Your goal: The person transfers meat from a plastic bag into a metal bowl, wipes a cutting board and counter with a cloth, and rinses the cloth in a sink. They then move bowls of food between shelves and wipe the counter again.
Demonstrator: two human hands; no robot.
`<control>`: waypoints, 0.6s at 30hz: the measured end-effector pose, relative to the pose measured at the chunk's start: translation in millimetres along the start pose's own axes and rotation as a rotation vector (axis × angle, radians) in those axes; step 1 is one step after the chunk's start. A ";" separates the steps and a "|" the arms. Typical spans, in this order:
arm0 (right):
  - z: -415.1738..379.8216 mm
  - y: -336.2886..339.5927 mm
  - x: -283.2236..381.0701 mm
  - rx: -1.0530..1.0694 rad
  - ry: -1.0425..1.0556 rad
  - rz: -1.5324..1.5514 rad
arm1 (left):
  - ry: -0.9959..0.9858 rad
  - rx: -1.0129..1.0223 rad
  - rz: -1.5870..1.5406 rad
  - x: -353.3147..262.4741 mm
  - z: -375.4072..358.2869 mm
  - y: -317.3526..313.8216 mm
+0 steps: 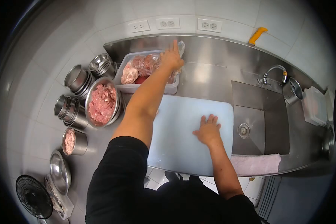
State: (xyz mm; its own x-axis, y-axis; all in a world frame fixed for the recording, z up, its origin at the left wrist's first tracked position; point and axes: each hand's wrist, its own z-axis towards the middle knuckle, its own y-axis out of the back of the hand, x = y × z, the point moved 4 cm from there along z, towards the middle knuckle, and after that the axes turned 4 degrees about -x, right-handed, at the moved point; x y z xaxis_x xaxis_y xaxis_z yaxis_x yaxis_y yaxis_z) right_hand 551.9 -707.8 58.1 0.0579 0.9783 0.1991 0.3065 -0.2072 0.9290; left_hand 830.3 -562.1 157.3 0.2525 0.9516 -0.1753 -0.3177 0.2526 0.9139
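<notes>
My left hand reaches over the right end of a plastic tub, fingers stretched toward the back wall. It is at a clear plastic bag that rises beside the fingers; whether it pinches the film is not plain. Bagged raw meat and a paler piece of meat lie in the tub. Spread flat on the white cutting board, my right hand holds nothing. A small pink scrap shows on the board beside my left arm.
Left of the tub stand a steel bowl of cut meat, stacked steel pots and a smaller meat-filled pot. On the right are a sink, a faucet and a folded cloth. A yellow handle projects at the backsplash.
</notes>
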 end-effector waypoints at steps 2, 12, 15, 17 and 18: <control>-0.8 5.5 1.8 0.035 0.010 0.017 | 0.027 0.150 0.145 1.0 9.7 -28.0; 2.5 8.9 -5.7 0.051 0.077 0.030 | -0.120 0.025 -0.026 85.5 -36.6 22.7; -0.7 7.7 -4.8 0.035 0.068 0.055 | -0.137 -0.180 0.005 81.3 -71.6 69.9; -0.7 4.8 -8.6 0.016 0.072 0.091 | -0.023 0.004 0.119 98.4 -72.5 79.0; -1.3 5.4 -9.2 0.021 0.068 0.085 | 0.033 0.094 0.175 106.7 -72.2 81.2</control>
State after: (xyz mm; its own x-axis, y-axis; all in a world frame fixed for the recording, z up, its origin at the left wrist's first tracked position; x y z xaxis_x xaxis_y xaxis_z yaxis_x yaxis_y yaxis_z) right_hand 551.8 -718.0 61.7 0.0205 0.9542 0.2985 0.3231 -0.2889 0.9012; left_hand 765.4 -427.4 186.3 0.1703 0.9852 -0.0212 -0.2671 0.0669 0.9614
